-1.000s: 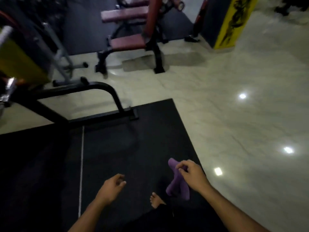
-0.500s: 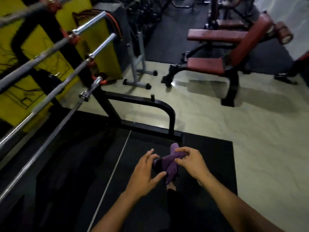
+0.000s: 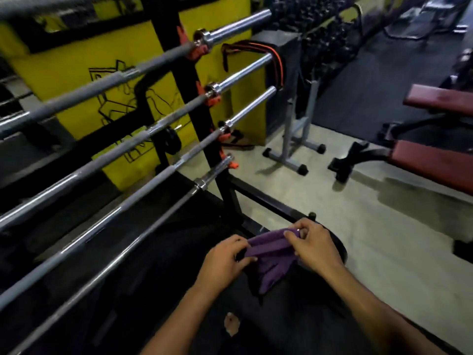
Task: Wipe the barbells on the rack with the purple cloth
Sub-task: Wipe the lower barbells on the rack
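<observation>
Both hands hold the purple cloth (image 3: 270, 254) low in the middle of the view. My left hand (image 3: 224, 261) grips its left end and my right hand (image 3: 316, 245) pinches its upper right edge, so the cloth is stretched between them with a flap hanging down. Several steel barbells (image 3: 163, 124) lie in tiers on a black rack (image 3: 204, 139) with orange hooks, slanting from the left edge to the upper middle. The lowest bar (image 3: 143, 226) passes to the left of my left hand, apart from it.
A yellow panel (image 3: 76, 73) stands behind the rack. A grey metal stand (image 3: 294, 134) and a dark red bench (image 3: 435, 160) are on the pale floor at the right. A black rack foot (image 3: 268, 203) runs just beyond my hands. A bare foot (image 3: 231, 326) shows below.
The view has swung left and up onto the rack. My left hand has closed on the cloth, which now stretches between both hands, nearer the bars.
</observation>
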`<state>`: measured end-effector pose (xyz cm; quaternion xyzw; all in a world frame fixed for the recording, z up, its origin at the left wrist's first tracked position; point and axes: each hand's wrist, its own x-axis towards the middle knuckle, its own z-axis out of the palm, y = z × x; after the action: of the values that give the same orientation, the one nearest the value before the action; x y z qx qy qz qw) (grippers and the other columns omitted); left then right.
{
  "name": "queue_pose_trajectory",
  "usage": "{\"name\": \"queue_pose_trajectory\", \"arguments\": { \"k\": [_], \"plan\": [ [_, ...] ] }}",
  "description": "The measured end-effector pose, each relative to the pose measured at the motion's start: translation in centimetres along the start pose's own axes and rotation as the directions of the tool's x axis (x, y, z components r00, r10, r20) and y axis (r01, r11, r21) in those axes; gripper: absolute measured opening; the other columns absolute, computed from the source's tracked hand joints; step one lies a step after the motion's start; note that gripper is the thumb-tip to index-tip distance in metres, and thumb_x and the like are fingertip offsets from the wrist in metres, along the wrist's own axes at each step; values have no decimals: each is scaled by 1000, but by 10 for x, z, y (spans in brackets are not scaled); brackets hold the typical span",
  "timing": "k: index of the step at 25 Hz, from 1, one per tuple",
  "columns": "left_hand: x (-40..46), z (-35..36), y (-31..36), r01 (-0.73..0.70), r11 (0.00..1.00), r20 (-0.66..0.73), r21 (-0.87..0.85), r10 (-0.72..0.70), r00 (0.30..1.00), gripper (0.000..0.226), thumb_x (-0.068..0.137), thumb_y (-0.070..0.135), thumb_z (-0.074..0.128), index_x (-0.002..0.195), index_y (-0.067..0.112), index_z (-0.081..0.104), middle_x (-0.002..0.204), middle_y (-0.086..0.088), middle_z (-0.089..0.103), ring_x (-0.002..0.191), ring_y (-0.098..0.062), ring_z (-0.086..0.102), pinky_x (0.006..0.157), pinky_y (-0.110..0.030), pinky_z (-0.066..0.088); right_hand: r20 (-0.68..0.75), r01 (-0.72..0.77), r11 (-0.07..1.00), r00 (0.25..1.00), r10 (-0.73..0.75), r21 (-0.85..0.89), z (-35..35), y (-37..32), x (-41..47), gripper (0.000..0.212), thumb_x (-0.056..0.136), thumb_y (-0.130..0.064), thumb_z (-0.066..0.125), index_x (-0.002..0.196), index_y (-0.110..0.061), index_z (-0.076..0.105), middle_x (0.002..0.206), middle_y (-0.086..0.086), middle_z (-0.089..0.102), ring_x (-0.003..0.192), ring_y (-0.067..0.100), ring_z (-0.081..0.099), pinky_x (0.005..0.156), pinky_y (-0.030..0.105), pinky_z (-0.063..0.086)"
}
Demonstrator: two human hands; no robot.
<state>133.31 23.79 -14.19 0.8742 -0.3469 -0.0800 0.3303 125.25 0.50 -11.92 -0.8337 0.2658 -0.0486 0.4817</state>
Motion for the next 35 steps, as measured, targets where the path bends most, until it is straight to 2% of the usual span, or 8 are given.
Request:
{"name": "queue_pose_trajectory", "arguments": {
  "k": [6, 8, 12, 16, 19, 23, 28, 35],
  "plan": [
    [123, -111, -20, -73, 948, -74, -311, 52, 996, 31, 90, 11, 71, 115, 29, 66, 114, 14, 68, 111, -7, 63, 96, -25, 49, 73, 236, 967, 967, -243, 97, 13, -89, 127, 15, 87, -39, 73, 89, -27, 64, 80, -3, 68, 73, 16, 63, 72, 42, 57],
    [162, -144, -22, -139, 952, -11, -275, 141, 990, 35, 93, 8, 65, 121, 30, 62, 122, 14, 64, 119, -7, 59, 100, -24, 45, 140, 306, 945, 937, -320, 115, 11, -116, 154, 31, 81, -41, 81, 101, -29, 60, 95, -8, 66, 80, 12, 63, 71, 32, 56],
    [246, -197, -28, -284, 946, 93, -155, 300, 949, 40, 100, 14, 57, 136, 32, 57, 130, 22, 56, 129, -2, 48, 108, -20, 36, 57, 347, 931, 933, -355, 114, 21, -137, 211, 48, 69, -56, 83, 104, -34, 59, 106, -15, 61, 96, 7, 63, 77, 31, 57],
    [316, -230, -26, -367, 921, 123, -130, 383, 916, 37, 100, 23, 59, 136, 30, 59, 118, 16, 56, 116, -6, 55, 100, -25, 44, 43, 218, 874, 964, -262, 434, 31, -161, 247, 38, 85, -40, 74, 120, -37, 61, 117, -15, 70, 107, -2, 66, 90, 19, 54],
    [378, -256, -33, -435, 901, 94, 8, 432, 897, 38, 97, 31, 65, 135, 28, 60, 114, 13, 59, 108, -4, 58, 93, -28, 48, 71, 146, 807, 971, -226, 572, 26, -187, 287, 38, 90, -42, 63, 127, -32, 62, 123, -9, 71, 113, 6, 67, 96, 27, 54],
    [460, -285, -38, -413, 907, 65, 79, 409, 910, 38, 91, 37, 71, 128, 30, 65, 109, 16, 62, 100, -2, 63, 82, -30, 56, 24, 92, 691, 987, -157, 717, 9, -225, 345, 40, 93, -44, 58, 123, -17, 64, 110, 2, 76, 99, 21, 74, 80, 35, 60],
    [570, -339, -36, -427, 814, -13, 394, 470, 883, 40, 98, 43, 57, 134, 27, 61, 130, 12, 59, 115, -7, 59, 94, -37, 51, -136, 113, 534, 991, 3, 838, -27, -263, 443, 34, 97, -46, 57, 102, -13, 66, 77, 2, 77, 65, 18, 74, 51, 28, 57],
    [668, -366, -65, -306, 820, 147, 483, 268, 952, 57, 99, 39, 55, 152, 29, 38, 161, 11, 31, 144, -12, 35, 114, -42, 38, -315, 282, 497, 949, -18, 821, -56, -297, 572, 23, 97, -41, 62, 92, -19, 67, 76, 1, 69, 68, 20, 66, 65, 37, 58]
  ]
}}
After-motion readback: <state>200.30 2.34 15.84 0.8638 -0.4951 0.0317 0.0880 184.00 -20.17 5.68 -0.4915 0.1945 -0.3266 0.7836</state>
